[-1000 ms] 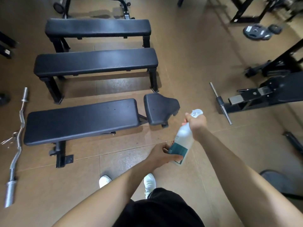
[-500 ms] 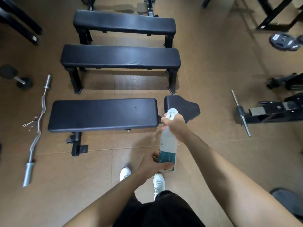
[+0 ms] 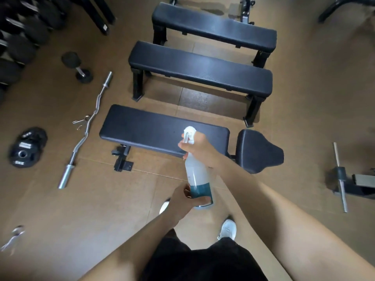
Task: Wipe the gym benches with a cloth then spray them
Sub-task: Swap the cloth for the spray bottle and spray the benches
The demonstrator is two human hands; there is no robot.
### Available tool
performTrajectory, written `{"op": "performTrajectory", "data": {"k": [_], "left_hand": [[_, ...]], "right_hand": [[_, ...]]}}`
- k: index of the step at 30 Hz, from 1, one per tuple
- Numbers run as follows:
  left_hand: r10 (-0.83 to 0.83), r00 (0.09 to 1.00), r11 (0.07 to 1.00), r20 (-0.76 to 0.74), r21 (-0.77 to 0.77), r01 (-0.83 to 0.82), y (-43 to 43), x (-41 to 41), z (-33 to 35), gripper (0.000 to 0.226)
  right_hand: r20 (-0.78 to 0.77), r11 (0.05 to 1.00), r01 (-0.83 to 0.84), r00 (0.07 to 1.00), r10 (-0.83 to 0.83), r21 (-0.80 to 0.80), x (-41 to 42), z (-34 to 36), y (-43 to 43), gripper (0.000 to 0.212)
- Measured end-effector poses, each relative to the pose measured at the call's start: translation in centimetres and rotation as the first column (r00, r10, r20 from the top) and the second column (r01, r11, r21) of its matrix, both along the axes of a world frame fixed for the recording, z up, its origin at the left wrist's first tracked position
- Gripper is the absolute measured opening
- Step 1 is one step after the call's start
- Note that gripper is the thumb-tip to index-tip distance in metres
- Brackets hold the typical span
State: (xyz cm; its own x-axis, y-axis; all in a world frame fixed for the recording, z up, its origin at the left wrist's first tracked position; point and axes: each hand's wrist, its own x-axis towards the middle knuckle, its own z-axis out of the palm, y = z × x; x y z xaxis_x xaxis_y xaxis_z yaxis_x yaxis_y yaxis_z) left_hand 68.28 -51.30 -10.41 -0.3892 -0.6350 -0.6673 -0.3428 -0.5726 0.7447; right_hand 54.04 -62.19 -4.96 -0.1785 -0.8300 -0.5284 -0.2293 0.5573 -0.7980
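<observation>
Lower centre of frame: my left hand [image 3: 180, 201] grips the teal base of the spray bottle [image 3: 195, 173]; my right hand [image 3: 199, 147] wraps its neck at the trigger. I judge it light, rigid, smooth plastic, slippery if wet; a neck-and-base hold suits it. Mid-frame, just beyond: nearest bench [image 3: 146, 130], matte black, padded, oblong. Middle bench [image 3: 198, 65] and far bench [image 3: 213, 27] sit further up, toward top centre.

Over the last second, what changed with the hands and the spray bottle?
The white spray bottle with teal label swung left, from beside the black seat pad to over the long pad of the nearest black bench. Unchanged: right hand grips the trigger head, left hand holds the base; benches in place.
</observation>
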Motion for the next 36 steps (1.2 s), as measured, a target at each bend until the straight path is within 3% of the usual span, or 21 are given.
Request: {"op": "performTrajectory", "data": {"k": [7,12,15,21,27,31,36], "left_hand": [[-0.076,0.994,0.996,0.081,-0.029,0.079,3.9,-10.4,0.1,0.044],[-0.097,0.992,0.993,0.075,0.079,0.091,9.8,-21.4,0.7,0.04],[-0.151,0.987,0.986,0.051,0.084,0.146,12.7,-27.4,0.9,0.058],[-0.241,0.97,0.967,0.035,0.099,0.237,14.9,-35.9,1.2,0.041],[-0.271,0.961,0.956,0.061,0.136,0.261,13.9,-41.8,0.5,0.063],[-0.266,0.964,0.957,0.029,0.132,0.26,11.7,-47.2,-0.4,0.067],[-0.225,0.972,0.967,-0.065,0.11,0.231,7.3,-56.4,-1.5,0.037]], "right_hand": [[0.02,0.99,0.139,0.99,-0.139,0.001,-12.0,-1.8,5.4,0.018],[0.112,0.993,0.113,0.988,-0.109,-0.035,-23.6,-2.5,11.7,0.014],[0.085,0.983,0.183,0.98,-0.182,-0.013,-30.1,-2.1,15.1,0.021],[0.059,0.951,0.309,0.95,-0.308,-0.013,-39.7,-2.3,20.1,0.018],[0.137,0.938,0.347,0.93,-0.34,-0.03,-46.5,-3.0,19.9,0.019],[0.046,0.919,0.395,0.918,-0.395,-0.004,-51.3,-3.6,17.8,0.018],[-0.035,0.929,0.365,0.929,-0.367,-0.053,-60.0,-3.6,12.3,0.024]]}}
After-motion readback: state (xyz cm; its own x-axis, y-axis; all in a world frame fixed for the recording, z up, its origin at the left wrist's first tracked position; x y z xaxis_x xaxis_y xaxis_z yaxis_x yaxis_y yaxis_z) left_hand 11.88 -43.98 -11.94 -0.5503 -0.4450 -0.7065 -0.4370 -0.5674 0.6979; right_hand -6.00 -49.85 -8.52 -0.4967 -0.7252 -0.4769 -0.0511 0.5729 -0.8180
